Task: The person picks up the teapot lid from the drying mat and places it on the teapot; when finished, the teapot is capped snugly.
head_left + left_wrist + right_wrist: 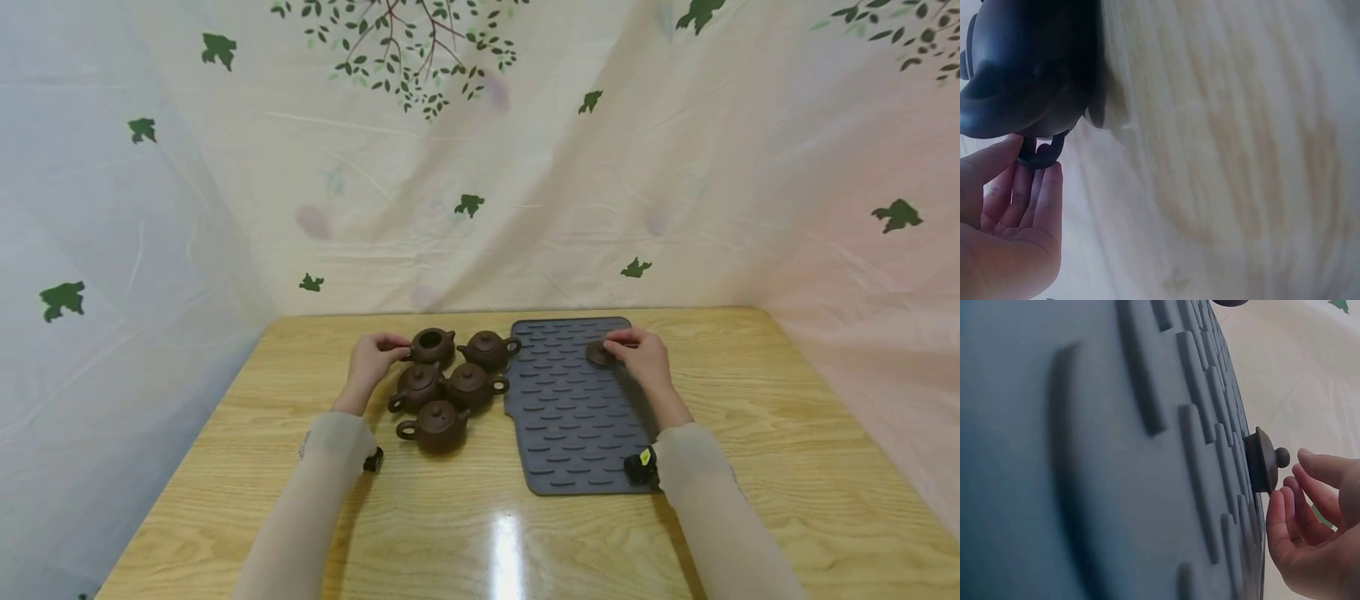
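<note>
Thumb and fingers of my left hand point(367, 364) pinch the handle of a dark brown teapot point(442, 352) without a lid, at the back left of the group. The left wrist view shows this handle point(1055, 153) between thumb and fingertips. On the grey ridged mat point(562, 446) lies a round brown lid point(597, 354), knob up. My right hand point(643, 360) is beside it. In the right wrist view, thumb and fingers are loosely bent around the side of the lid point(1262, 464); the thumb stands just off the knob and a fingertip is at the rim.
Several lidded teapots crowd the wooden table point(450, 517) close to the open one: one at the back point(487, 350), one in the middle point(469, 386), one at the left point(418, 387), one in front point(440, 427). A patterned cloth point(555, 233) hangs behind the table.
</note>
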